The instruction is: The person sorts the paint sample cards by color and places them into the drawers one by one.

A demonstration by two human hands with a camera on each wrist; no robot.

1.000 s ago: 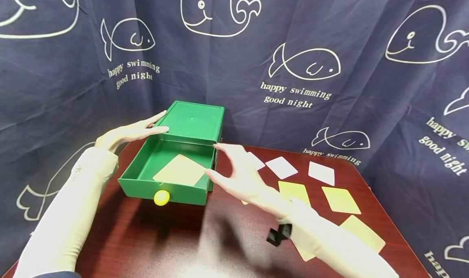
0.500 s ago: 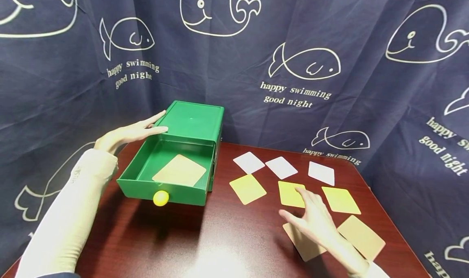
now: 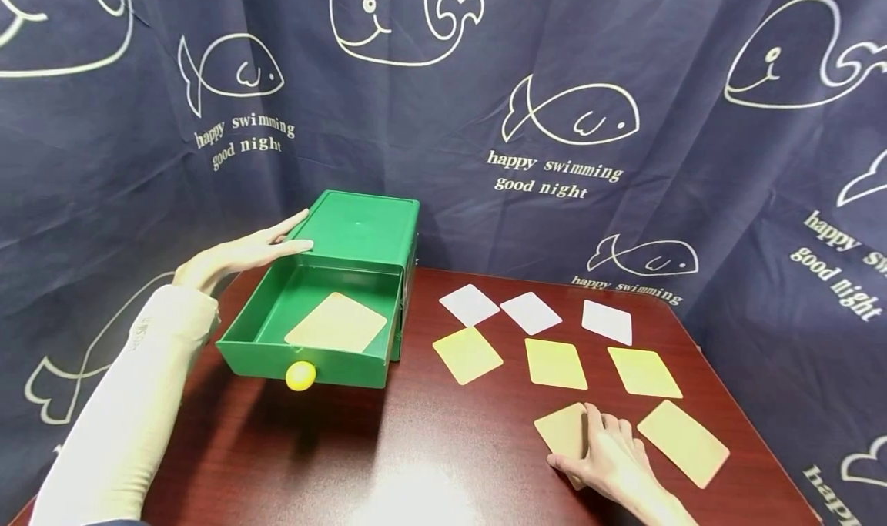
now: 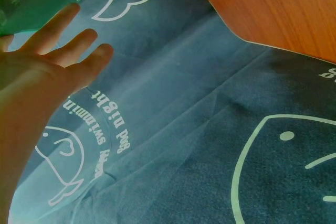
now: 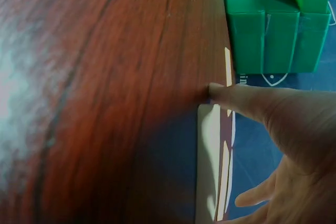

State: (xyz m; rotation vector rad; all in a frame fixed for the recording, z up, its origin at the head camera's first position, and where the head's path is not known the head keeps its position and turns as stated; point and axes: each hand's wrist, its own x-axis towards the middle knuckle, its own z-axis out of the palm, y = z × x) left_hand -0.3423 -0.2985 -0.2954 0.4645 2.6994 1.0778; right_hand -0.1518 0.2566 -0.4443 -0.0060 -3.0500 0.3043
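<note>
In the head view my right hand (image 3: 617, 460) is low over a tan card (image 3: 563, 433) on the table, covering its right part. The thumb is at the card's left edge, with the other fingers bent over it toward the far side. From the right wrist view, the thumb tip comes down right by the end of the card (image 5: 208, 156). My left hand (image 3: 242, 254) rests with extended fingers on the left top edge of a green drawer box (image 3: 360, 226). Its drawer (image 3: 326, 366), with a yellow round knob (image 3: 301, 376), is pulled out. Another tan card (image 3: 337, 323) lies inside.
Three yellow cards, among them one left (image 3: 467, 355) and one right (image 3: 644, 372), lie beyond my right hand. Behind them is a row of three white cards (image 3: 531, 313). A tan card (image 3: 682, 443) lies near the right table edge. A dark curtain (image 3: 443, 149) hangs behind.
My right hand has moved from beside the drawer to the right and nearer, down onto the tan card. The left hand keeps its place on the box. The card has not visibly shifted.
</note>
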